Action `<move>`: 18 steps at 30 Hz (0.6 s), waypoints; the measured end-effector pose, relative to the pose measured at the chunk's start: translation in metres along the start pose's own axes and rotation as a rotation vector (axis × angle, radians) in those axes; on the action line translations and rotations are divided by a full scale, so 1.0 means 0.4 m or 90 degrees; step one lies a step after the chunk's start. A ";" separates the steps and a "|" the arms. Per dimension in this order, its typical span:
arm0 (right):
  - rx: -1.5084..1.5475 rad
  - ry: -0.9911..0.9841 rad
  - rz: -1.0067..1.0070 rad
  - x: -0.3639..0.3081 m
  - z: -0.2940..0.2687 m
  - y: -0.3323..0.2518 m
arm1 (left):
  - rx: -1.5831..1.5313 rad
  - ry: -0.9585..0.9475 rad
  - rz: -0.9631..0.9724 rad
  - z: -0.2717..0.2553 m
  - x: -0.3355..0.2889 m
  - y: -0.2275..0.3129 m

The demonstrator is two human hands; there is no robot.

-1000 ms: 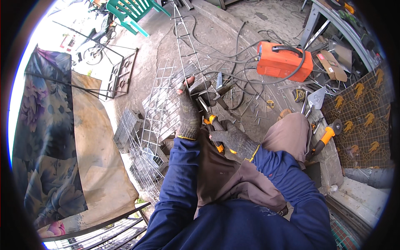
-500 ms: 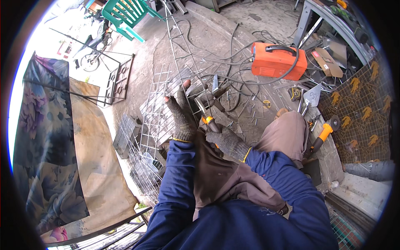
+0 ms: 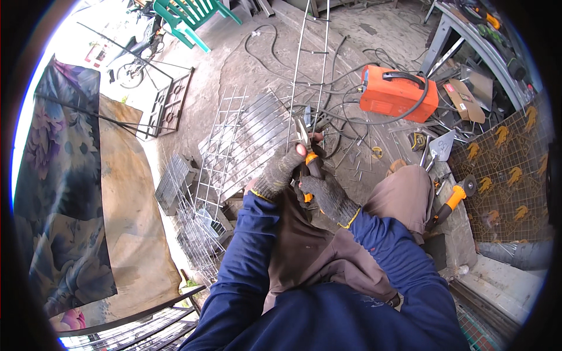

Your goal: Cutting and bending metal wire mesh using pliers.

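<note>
Right hand [image 3: 329, 198] was closed round a pair of pliers [image 3: 314, 165]: black grips with yellow-orange collars, bare grey metal head, tool angled far and slightly left. Jaw gap too small to read.

Left hand [image 3: 281, 171] was just beside the pliers head, fingers curled in narrow, bare thumb tip up against the tool's left side. Couldn't tell whether it gripped the frame or only steadied it; contact was hidden.

Wire frame [image 3: 316, 52] was ladder-shaped: two long thin grey rods, roughly parallel, short cross-rods between them, some ends poking slightly past the rails. Plain dull metal. Near end sat at the hands, ahead of the knees; far end ran out past the top edge of view, leaning a bit right.

Around it: ribbed grey panel [image 3: 262, 120] on the ground to the left, wire grid [image 3: 221, 136] lying over its left part. Orange machine [image 3: 389, 96] with black handle far right, yellow-and-black angle grinder [image 3: 453, 199] near right.
</note>
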State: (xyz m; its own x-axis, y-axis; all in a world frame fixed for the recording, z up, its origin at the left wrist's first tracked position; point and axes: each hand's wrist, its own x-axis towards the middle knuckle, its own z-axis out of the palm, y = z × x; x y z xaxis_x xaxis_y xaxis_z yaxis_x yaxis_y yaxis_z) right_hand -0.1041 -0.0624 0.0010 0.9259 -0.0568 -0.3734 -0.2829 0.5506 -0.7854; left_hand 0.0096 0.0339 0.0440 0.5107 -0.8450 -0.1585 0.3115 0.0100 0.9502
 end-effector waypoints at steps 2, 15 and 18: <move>-0.013 -0.001 -0.004 -0.002 -0.001 0.009 | 0.098 0.019 -0.002 0.008 -0.003 0.021; 0.101 -0.097 0.093 -0.041 -0.023 0.030 | 0.074 -0.006 -0.060 -0.042 -0.028 0.000; 0.153 -0.122 0.123 -0.071 -0.036 0.028 | 0.082 -0.038 -0.115 -0.059 -0.045 0.004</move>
State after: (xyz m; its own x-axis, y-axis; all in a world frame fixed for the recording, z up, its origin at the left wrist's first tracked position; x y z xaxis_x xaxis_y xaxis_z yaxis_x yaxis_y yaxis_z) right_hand -0.1372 -0.0666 -0.0045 0.8979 0.2116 -0.3859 -0.4108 0.7178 -0.5622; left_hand 0.0198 0.0616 0.0419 0.4060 -0.8570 -0.3173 0.2867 -0.2102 0.9347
